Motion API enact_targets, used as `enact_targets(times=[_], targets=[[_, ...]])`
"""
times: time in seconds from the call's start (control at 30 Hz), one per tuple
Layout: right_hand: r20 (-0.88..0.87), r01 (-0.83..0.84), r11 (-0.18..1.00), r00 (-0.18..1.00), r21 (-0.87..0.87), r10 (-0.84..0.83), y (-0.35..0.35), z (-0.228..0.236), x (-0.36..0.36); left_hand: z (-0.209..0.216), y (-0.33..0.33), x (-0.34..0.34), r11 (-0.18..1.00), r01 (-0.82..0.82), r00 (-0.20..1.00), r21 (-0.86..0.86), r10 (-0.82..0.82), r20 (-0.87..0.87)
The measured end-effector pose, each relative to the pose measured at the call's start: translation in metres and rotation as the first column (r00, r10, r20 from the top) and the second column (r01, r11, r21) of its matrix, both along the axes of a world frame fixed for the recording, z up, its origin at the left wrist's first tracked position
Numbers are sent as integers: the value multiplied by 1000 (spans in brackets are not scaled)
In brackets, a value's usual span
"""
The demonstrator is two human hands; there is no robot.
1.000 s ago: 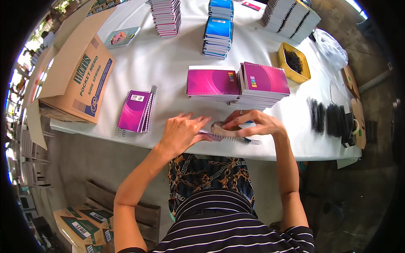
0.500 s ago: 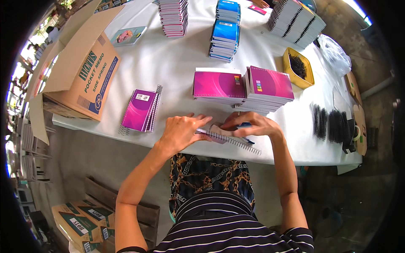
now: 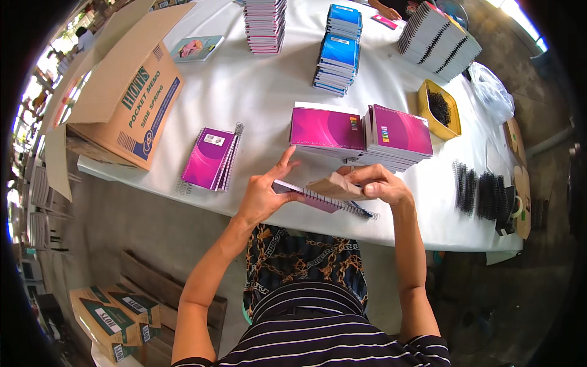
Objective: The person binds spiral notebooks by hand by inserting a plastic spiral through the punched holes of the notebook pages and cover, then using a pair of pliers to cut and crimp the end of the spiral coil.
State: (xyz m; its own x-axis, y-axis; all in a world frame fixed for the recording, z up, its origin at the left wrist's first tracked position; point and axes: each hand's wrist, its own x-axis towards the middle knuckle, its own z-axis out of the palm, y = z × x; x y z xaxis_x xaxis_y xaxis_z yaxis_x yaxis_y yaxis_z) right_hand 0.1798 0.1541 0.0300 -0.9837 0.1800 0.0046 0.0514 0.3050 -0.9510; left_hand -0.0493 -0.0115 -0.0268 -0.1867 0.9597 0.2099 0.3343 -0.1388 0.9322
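My left hand [image 3: 264, 194] grips the end of a small purple spiral notebook [image 3: 321, 203], its thumb on the near side and its index finger raised. The notebook stands tilted near the table's front edge, its wire coil [image 3: 342, 203] running along the upper side and sticking out past the right end. My right hand [image 3: 380, 183] holds a flat tan block [image 3: 336, 186], perhaps wood, just above the coil. A dark blue pen-like tool [image 3: 359, 210] lies by the coil's right end. Behind my hands stand two stacks of purple notebooks, a left stack [image 3: 327, 128] and a right stack [image 3: 400, 131].
Coiled purple notebooks [image 3: 208, 159] lie to the left beside an open cardboard box [image 3: 137, 104]. Blue notebooks [image 3: 339, 52] are piled farther back. On the right are a yellow tray [image 3: 455, 125] of black coils and bundles of black coils [image 3: 489, 189]. Another person's hand [image 3: 388, 11] shows at the far edge.
My right hand has lifted slightly, raising the tan block, and the blue tool is no longer in its fingers. My left index finger has risen. The whole view has shifted a little.
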Motion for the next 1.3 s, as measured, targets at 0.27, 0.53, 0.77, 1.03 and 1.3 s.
enact_targets(times=[0.27, 0.53, 0.77, 1.03, 1.3], targets=[[54, 22, 998, 998, 51, -25, -3, -9, -7, -14, -5, 8, 999, -44, 999, 22, 43, 32], [101, 40, 995, 994, 90, -49, -7, -2, -21, -21, -6, 9, 999, -28, 993, 22, 25, 118], [166, 45, 990, 984, 136, -68, -11, 4, -24, -22, -6, 5, 999, 49, 976, 0, -48, 212], [163, 334, 858, 892, 390, -422, -35, 33, 97, -14, -10, -16, 935, 354, 885, -35, -322, 336], [-184, 476, 217, 660, 852, -728, -78, -30, 81, -7, -36, 4, 973, -96, 990, 209, 114, -77]])
